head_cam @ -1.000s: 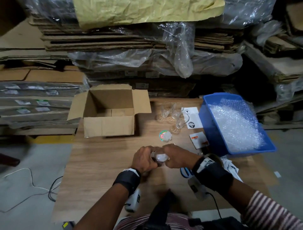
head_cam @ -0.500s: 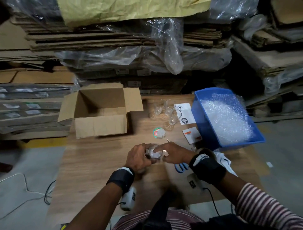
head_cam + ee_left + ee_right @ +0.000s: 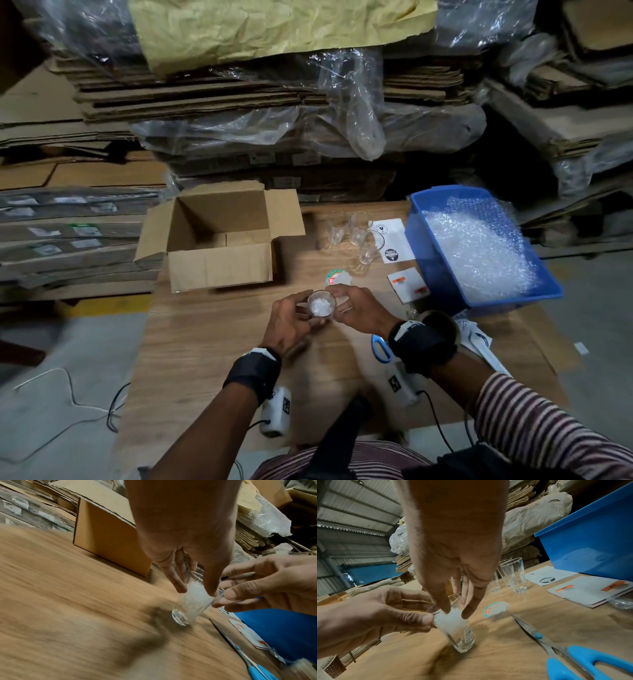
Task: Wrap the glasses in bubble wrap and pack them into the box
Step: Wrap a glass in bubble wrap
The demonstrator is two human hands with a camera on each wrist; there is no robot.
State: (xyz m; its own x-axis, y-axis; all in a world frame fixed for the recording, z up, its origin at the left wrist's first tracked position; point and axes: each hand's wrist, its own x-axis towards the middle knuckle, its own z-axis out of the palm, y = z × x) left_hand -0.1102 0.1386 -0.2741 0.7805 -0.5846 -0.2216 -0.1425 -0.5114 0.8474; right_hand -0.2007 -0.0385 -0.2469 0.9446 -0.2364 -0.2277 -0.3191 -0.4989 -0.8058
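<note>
- Since a second ago, we have turned the clear drinking glass stuffed with white bubble wrap (image 3: 321, 305) mouth-up; earlier both our hands were closed around it.
- We stand that glass upright on the wooden table (image 3: 205, 342), at its middle, nearer than the box.
- Our left hand (image 3: 291, 322) grips the glass at the rim, thumb and fingers curled against its left side.
- Our right hand (image 3: 356, 308) pinches the rim from the right, its fingers (image 3: 471, 601) reaching down to the glass mouth.
- Just beyond our hands lies a round roll of tape with a green and red label (image 3: 337, 277).
- Further back stand three empty clear glasses (image 3: 356, 233) close together, beside white printed label sheets (image 3: 394, 240).
- To the far left sits the open brown cardboard box (image 3: 219, 267), flaps spread.
- On the right sits a blue plastic bin (image 3: 431, 267) holding loose bubble wrap sheets (image 3: 479, 246).
- Near our right wrist lie blue-handled scissors (image 3: 573, 660).
</note>
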